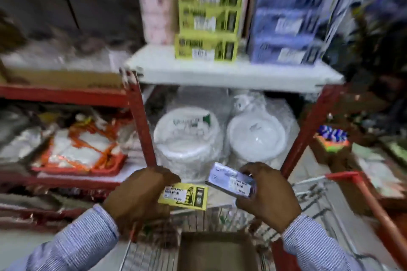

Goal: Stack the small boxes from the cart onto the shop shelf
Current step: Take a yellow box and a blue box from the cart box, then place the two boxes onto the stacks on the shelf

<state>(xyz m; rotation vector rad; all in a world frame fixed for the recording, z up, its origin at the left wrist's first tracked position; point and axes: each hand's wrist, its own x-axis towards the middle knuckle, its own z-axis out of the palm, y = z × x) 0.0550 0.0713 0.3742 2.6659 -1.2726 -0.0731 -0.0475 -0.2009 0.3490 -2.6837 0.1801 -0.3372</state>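
Observation:
My left hand (141,196) grips a small yellow box (184,197) just above the wire cart (312,193). My right hand (266,196) grips a small blue box (230,181) beside it, tilted. Both boxes hover low in front of the shelf. On the white shelf board (231,72) above stands a stack of yellow boxes (207,20) and, to its right, a stack of blue boxes (286,26). An open brown carton (217,251) sits in the cart below my hands.
Red shelf posts (141,121) frame the bay. Wrapped white plates (187,138) fill the level under the white board. An orange tray of packets (79,149) lies on the left shelf. The cart's red handle (374,202) runs along the right. The picture is blurred.

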